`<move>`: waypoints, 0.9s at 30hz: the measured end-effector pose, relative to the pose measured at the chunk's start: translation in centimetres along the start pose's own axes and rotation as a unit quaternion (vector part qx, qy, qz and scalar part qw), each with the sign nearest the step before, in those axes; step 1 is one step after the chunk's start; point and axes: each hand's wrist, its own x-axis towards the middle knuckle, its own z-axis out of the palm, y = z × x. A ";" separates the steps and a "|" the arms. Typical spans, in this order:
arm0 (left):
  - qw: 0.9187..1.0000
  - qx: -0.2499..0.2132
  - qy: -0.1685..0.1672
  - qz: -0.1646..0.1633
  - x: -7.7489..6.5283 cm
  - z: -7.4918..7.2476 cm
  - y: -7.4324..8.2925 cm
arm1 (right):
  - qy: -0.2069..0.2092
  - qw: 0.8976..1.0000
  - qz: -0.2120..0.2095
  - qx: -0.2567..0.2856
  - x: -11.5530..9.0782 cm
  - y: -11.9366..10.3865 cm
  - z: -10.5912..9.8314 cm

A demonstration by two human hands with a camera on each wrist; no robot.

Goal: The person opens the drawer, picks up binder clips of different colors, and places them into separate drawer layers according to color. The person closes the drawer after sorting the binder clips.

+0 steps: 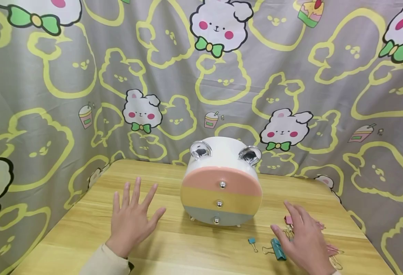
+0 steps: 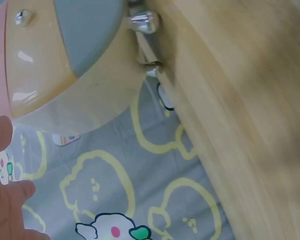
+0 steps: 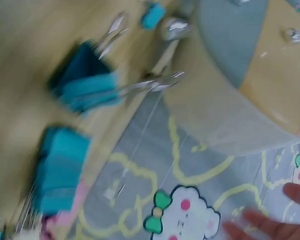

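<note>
Hovering over a wooden table (image 1: 194, 252), a person's 2 bare hands flank a round drawer box (image 1: 222, 181) with 2 clear ears on top. The left hand (image 1: 132, 221) has its fingers straight and spread wide, holding nothing, just to the left of the box and apart from it. The right hand (image 1: 306, 238), fingers straight and relaxed, is above a loose pile of binder clips (image 1: 304, 233) at the table's right front; whether its fingertips touch the clips cannot be told from the head view.

The box stands upright near the middle of the table, its face split into 3 drawer fronts: pink on top, yellow in the middle, grey-blue below, each with 1 small silver knob. All 3 drawers look closed. A teal binder clip (image 1: 278, 249) lies just left of the right hand, and a smaller blue clip (image 1: 252, 241) lies a little further left, apart from the pile. Pink clips show beside and under the right hand.

Both wrist views are blurred; the right one shows teal clips (image 3: 85, 82) on the wood near the box's lower edge. A grey cartoon-rabbit cloth (image 1: 84, 76) hangs behind and around the table.
</note>
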 end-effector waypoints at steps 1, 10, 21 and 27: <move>1.000 -0.011 -0.003 0.001 0.2 -0.1 0.1 | 0.009 1.000 -0.007 0.025 0.2 -0.3 0.0; 0.977 -0.199 -0.048 0.065 3.5 -1.1 1.2 | -0.004 0.969 -0.038 0.245 2.1 -4.0 0.4; 0.923 -0.340 -0.086 0.161 8.1 -2.6 3.4 | -0.070 0.941 -0.102 0.316 4.8 -7.4 1.6; 0.907 -0.367 -0.098 0.184 9.3 -2.6 4.7 | -0.074 0.924 -0.138 0.349 6.0 -8.5 2.4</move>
